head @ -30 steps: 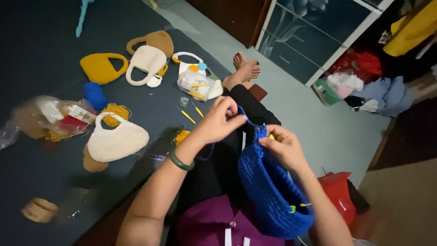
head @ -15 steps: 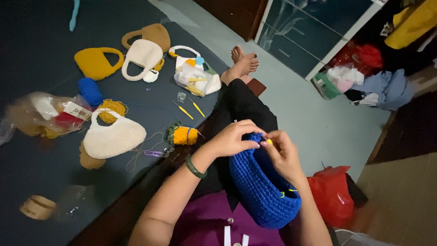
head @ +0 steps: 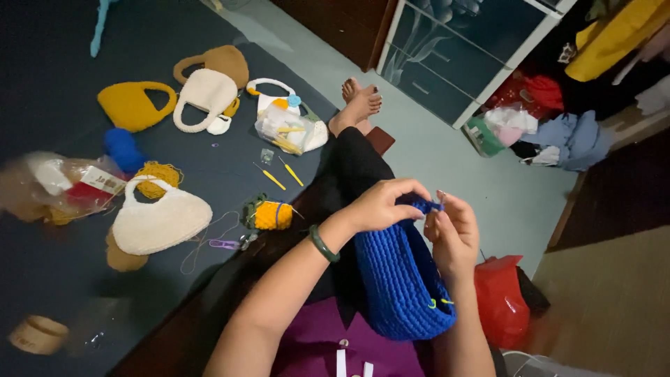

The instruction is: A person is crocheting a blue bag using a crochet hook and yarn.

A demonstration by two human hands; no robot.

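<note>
The person sits with legs stretched toward twelve o'clock and works on a blue crocheted bag (head: 401,279) that lies in the lap, low in the view at about five o'clock from the centre. The left hand (head: 380,206) is closed in a pinch on the bag's upper rim, where a short blue strap or loop begins; the right hand (head: 453,234) is curled at the same rim just to the three o'clock side, fingers bent as if around a hook or needle, though the tool itself is too small to make out, and only a thin glint shows above the fingertips. The bag's long axis runs from the pinched rim at about eleven o'clock down to its rounded bottom at about five o'clock, with the open mouth facing up toward the hands. As a judgement, the main risk is a dropped or split stitch: the light is dim, the yarn is dark, and both hands crowd one small spot, so a slip of the pinch could let a loop pull loose. The bag's hanging weight could also drag on the rim. At nine o'clock a white crocheted bag (head: 160,222) and a yellow yarn ball (head: 272,215) lie on the dark mat (head: 63,63).
</note>
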